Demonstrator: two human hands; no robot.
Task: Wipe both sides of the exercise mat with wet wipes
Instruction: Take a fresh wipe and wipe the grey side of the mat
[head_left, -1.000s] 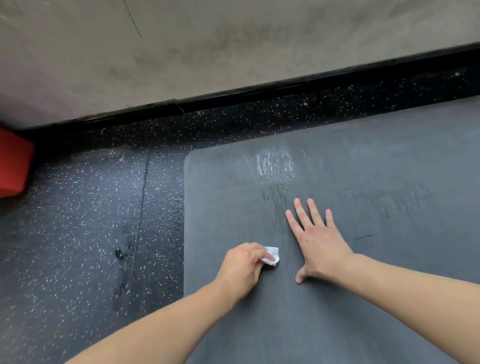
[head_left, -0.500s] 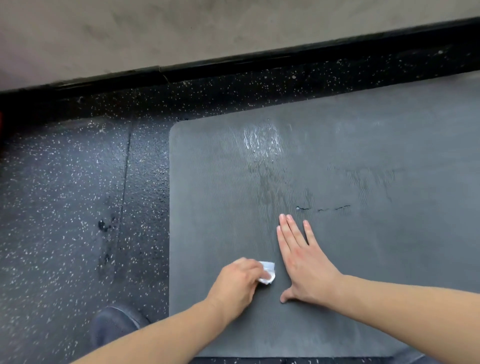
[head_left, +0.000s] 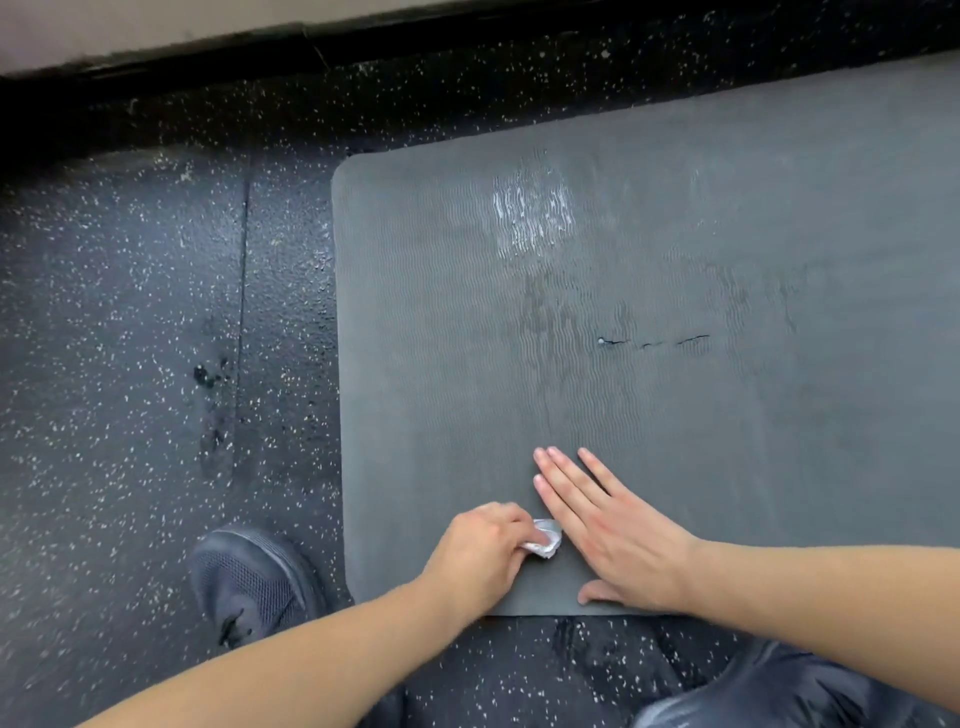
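Grey ribbed exercise mat lies flat on the speckled floor, its near edge just in front of you. Your left hand is curled round a bunched wet wipe, pressing it on the mat near that edge. Your right hand lies flat beside it, fingers straight, pinning the mat. Work in overlapping strokes and go gently over the small tear.

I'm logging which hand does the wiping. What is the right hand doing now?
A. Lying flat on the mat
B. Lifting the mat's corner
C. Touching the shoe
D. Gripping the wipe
A: the right hand lies flat, fingers straight, on the mat; the left hand grips the wipe.
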